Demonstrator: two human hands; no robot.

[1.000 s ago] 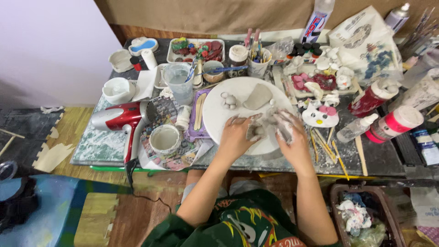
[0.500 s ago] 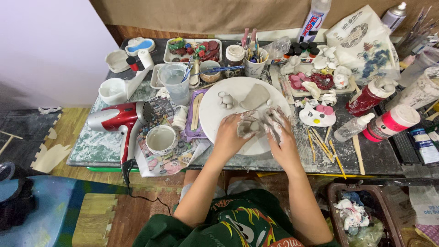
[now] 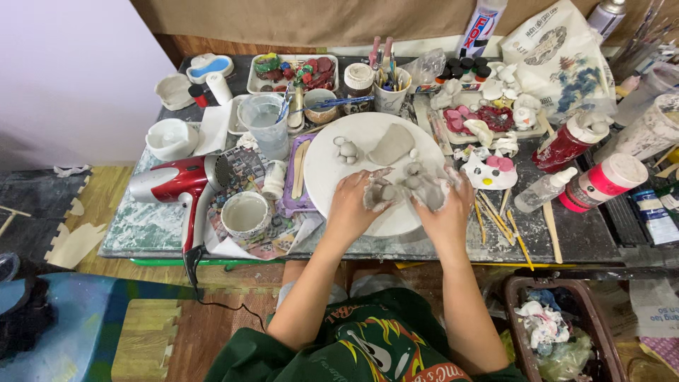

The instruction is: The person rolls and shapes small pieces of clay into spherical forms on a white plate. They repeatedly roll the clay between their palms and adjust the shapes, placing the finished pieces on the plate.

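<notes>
Craft workspace for clay modelling: cluttered table (image 3: 566, 237) with white round board (image 3: 339, 152), paint bottles (image 3: 566, 145), brush cup (image 3: 391, 90), painted figurines (image 3: 488, 124), red hairdryer (image 3: 180, 184).

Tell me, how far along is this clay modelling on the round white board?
Done: a flat grey clay slab and small grey clay balls lie on the round white board. In hand: the left hand and right hand press lumps of grey clay together. Left: the lumps have no clear shape yet, and nothing on the board is painted.
</notes>
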